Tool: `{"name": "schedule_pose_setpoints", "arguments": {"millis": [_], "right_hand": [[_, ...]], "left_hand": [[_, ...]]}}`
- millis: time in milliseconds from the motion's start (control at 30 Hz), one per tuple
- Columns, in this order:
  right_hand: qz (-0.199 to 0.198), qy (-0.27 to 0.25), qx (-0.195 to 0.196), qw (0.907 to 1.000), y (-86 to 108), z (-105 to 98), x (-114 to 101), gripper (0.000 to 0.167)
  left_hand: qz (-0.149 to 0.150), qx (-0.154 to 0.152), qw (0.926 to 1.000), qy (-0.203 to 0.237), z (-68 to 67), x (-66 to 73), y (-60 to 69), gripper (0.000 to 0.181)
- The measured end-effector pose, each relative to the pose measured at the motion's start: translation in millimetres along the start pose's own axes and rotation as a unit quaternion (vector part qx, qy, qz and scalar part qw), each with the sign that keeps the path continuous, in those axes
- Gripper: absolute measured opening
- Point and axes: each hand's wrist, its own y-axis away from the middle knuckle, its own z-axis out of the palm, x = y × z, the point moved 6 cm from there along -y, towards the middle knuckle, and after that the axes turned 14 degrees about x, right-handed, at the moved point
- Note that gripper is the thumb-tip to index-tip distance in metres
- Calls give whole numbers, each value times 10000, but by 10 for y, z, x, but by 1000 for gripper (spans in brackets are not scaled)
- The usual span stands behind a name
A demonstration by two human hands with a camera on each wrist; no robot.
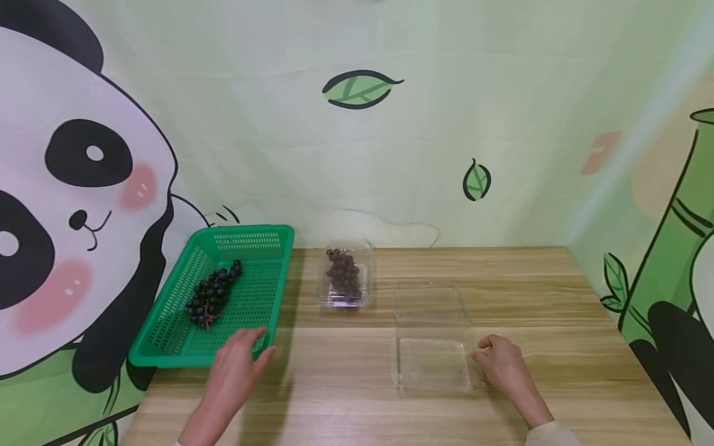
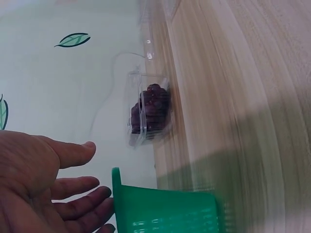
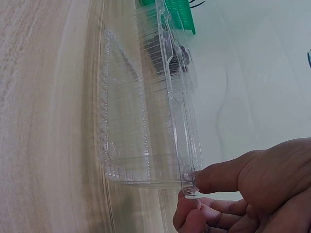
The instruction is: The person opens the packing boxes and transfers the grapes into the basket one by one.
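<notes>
Here, right fingers (image 3: 185, 209) pinch container (image 1: 435, 365); left fingers (image 2: 87, 203) parted beside basket (image 2: 165, 206)

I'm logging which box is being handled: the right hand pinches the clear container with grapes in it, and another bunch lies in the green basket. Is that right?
Not quite: the head view shows the right hand pinching the open clear container, which has nothing inside. A bunch does lie in the green basket.
</notes>
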Motion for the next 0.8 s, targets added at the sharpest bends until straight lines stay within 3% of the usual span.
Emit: {"name": "schedule_pose_setpoints", "arguments": {"millis": [500, 800], "right_hand": [[12, -6, 14, 10000, -5, 2, -8, 27], [26, -41, 60, 10000, 2, -8, -14, 28]], "left_hand": [[135, 510, 9986, -41, 28, -19, 48, 28], [260, 930, 9953, -35, 46, -14, 52, 32]]}}
